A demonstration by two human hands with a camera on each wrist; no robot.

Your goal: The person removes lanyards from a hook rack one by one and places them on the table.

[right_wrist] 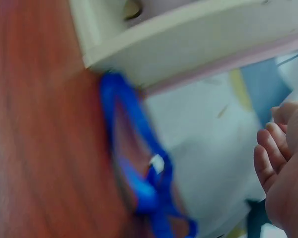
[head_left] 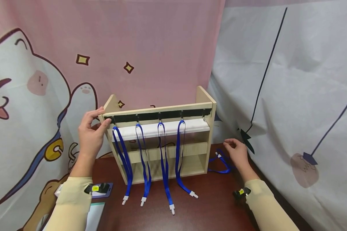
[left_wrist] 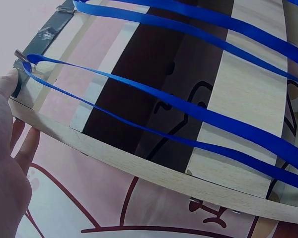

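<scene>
A small wooden shelf rack [head_left: 206,99] stands on the dark red table, with a black strip of hooks [head_left: 150,117] across its top rail. Several blue lanyards [head_left: 164,160] hang from the hooks, their white clips near the tabletop. My left hand [head_left: 90,133] grips the rack's upper left corner, thumb on the front by the first hook [left_wrist: 23,56]. My right hand [head_left: 236,152] hovers with loosely curled fingers just right of a loose blue lanyard [head_left: 221,163] lying on the table beside the rack; the same lanyard [right_wrist: 149,183] shows blurred in the right wrist view, apart from the fingers [right_wrist: 268,158].
A pink cartoon-cat cloth hangs behind the rack and a white cloth [head_left: 292,96] drapes on the right. Badge cards [head_left: 98,192] lie at the front left of the table [head_left: 214,208]. One hook [head_left: 203,118] at the rack's right end is bare.
</scene>
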